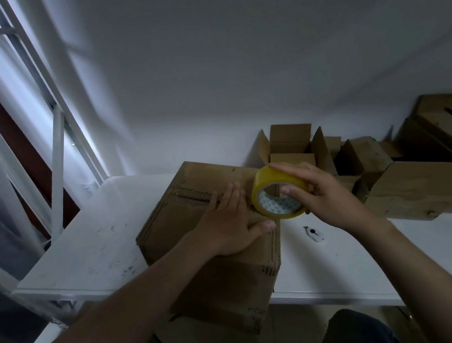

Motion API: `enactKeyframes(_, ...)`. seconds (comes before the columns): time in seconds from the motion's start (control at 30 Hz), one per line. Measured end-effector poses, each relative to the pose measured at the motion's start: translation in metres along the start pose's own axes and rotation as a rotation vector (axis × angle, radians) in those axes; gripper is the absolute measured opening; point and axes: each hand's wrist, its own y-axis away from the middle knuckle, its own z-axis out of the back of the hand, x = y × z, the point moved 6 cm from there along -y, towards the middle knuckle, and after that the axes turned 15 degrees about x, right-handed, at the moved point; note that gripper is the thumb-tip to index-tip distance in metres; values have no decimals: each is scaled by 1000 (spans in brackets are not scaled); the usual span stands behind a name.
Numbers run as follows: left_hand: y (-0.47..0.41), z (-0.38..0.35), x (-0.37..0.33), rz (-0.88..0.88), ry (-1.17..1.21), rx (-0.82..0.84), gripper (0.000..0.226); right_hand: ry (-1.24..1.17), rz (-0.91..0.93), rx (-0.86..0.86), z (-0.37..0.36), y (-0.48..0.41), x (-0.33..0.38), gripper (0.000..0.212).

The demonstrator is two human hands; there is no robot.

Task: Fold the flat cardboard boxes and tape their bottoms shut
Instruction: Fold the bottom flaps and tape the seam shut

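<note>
Resting on the white table (102, 237), the cardboard box (169, 222) has its seam (191, 197) running from its left side toward its right edge. The left hand (229, 225) lies flat across the seam, fingers straight. At the seam's right end, the right hand (322, 193) grips the tape roll (264, 180), so it is the hand placed to draw tape leftward. No writing is legible.
</note>
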Motion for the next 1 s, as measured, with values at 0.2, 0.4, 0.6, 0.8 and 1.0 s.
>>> enactKeyframes(0.2,4,-10,16,32,41,30,117,-36,58,-74,-7,1,-4,47)
enactKeyframes(0.4,7,-9,16,43,33,40,113,82,3,51,21,19,-14,38)
enactKeyframes(0.6,8,-8,12,40,28,38,114,4,-74,182,10,39,-48,42)
enactKeyframes(0.8,15,-5,4,76,24,51,116,-23,-88,203,-7,37,-55,42)
enactKeyframes(1.0,17,-12,-47,10,-71,57,108,-63,-91,40,-16,57,-71,40)
